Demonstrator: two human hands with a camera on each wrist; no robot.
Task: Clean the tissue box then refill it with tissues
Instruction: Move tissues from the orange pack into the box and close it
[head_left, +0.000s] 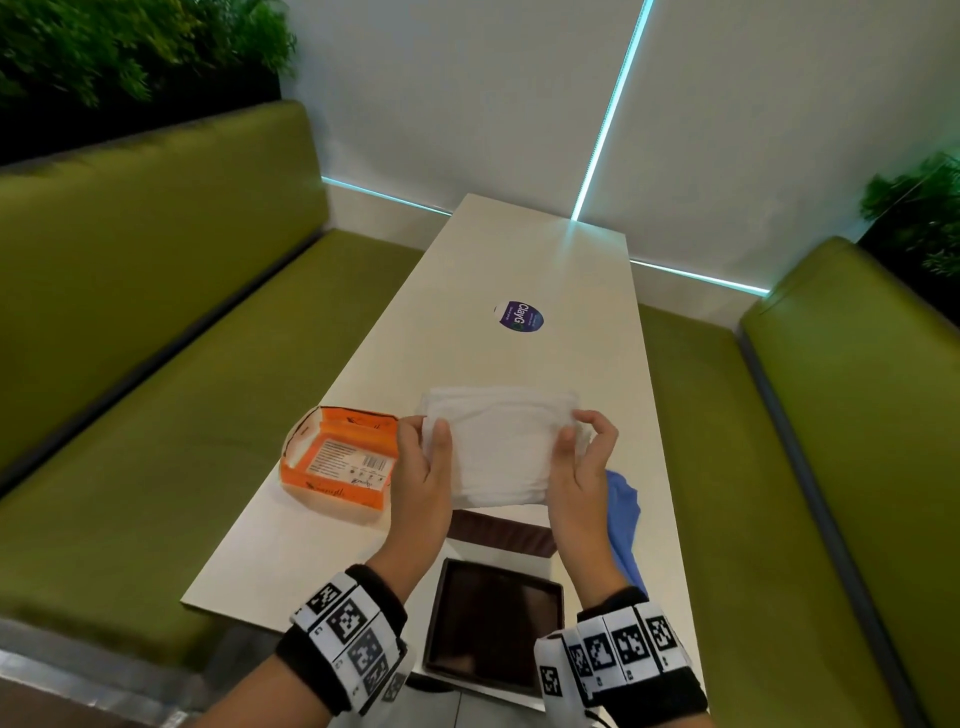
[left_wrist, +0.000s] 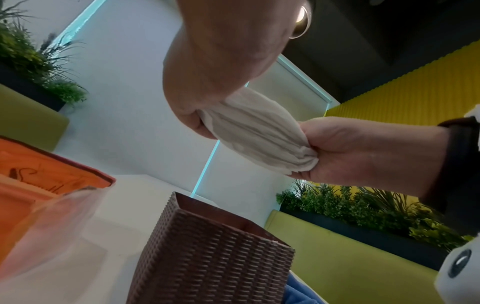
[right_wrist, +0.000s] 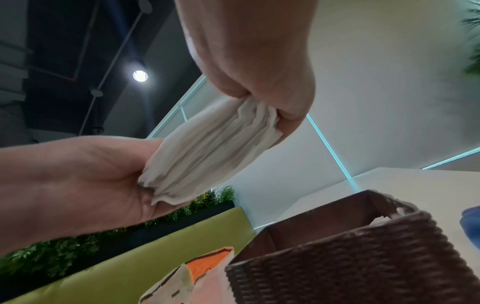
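Observation:
A thick stack of white tissues (head_left: 498, 447) is held in the air, squeezed from both ends so that it bows. My left hand (head_left: 423, 447) grips its left end and my right hand (head_left: 582, 441) pinches its right end. The left wrist view shows the tissues (left_wrist: 254, 131) directly above the open brown woven tissue box (left_wrist: 215, 257). In the right wrist view the box (right_wrist: 350, 257) shows a bare brown inside. From the head view only a strip of the box (head_left: 498, 530) shows below the stack.
An opened orange tissue pack (head_left: 337, 462) lies to the left on the white table (head_left: 545, 270). A blue cloth (head_left: 623, 519) lies by my right wrist. A dark square lid (head_left: 493, 629) sits at the near edge. Green benches (head_left: 156, 364) flank the table.

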